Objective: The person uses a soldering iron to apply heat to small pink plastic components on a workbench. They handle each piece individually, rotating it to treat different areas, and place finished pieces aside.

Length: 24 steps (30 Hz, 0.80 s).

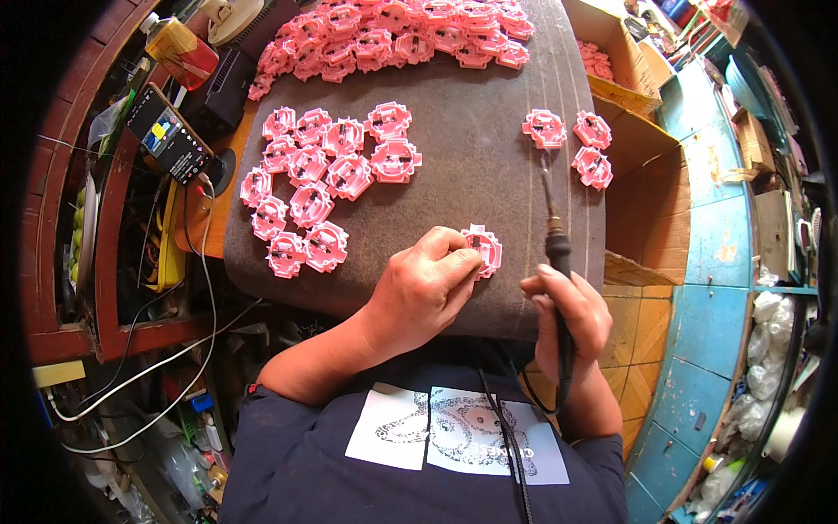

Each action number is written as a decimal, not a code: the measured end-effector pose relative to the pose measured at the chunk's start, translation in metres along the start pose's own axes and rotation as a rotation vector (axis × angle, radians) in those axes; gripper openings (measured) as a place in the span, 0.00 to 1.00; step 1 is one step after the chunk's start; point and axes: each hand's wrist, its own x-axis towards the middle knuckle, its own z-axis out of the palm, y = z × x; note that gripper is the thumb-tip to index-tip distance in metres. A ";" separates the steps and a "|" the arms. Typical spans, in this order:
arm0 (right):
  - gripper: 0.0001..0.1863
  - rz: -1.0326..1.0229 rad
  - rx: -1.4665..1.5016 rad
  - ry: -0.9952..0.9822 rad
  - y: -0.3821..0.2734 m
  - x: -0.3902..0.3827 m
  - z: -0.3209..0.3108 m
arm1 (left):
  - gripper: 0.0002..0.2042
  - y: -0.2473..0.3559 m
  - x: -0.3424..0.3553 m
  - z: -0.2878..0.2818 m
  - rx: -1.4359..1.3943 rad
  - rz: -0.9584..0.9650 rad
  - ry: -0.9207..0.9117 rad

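Observation:
My right hand (pixel 572 316) is wrapped round the dark handle of a soldering iron (pixel 557 237), whose thin metal tip points away from me. That tip ends just below a pink plastic part (pixel 545 128) at the right of the table. With closed fingers, my left hand (pixel 429 272) pinches the left side of another pink plastic part (pixel 487 251) near the table's front edge. The fingertips hide that side, so I cannot tell whether they also hold something small. Several similar pink parts (pixel 307 164) with dark pieces inside lie in a group at the left.
A large heap of pink parts (pixel 393 35) covers the far end of the brown table (pixel 454 113). Two more pink parts (pixel 594 166) lie at its right edge, beside cardboard boxes (pixel 646 188). A phone (pixel 168 135) with a white cable and a bottle (pixel 181 52) stand left.

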 end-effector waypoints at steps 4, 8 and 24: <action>0.33 -0.063 -0.059 -0.077 0.006 0.028 0.019 | 0.10 0.001 0.001 0.001 -0.017 -0.009 -0.002; 0.37 -0.006 -0.064 -0.179 0.007 0.036 0.028 | 0.11 -0.003 -0.001 0.001 -0.031 0.003 0.002; 0.35 0.024 -0.040 -0.156 0.010 0.036 0.033 | 0.11 -0.002 0.000 0.002 -0.018 -0.005 -0.002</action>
